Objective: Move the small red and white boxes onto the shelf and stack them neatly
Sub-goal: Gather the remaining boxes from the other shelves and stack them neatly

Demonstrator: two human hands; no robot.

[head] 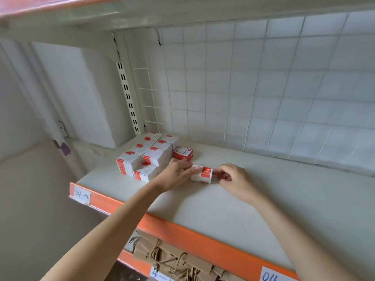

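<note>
Resting on the white shelf point(223, 199), a small red and white box point(202, 174) is sitting between both hands, just right of the stacked red and white boxes point(150, 157) at the shelf's back left corner. The left hand point(176, 175) is lying with fairly straight fingers against the box's left side and top, while the right hand point(233, 177) is pinching its right end with curled fingers. One redder box point(183, 152) is lying just behind.
</note>
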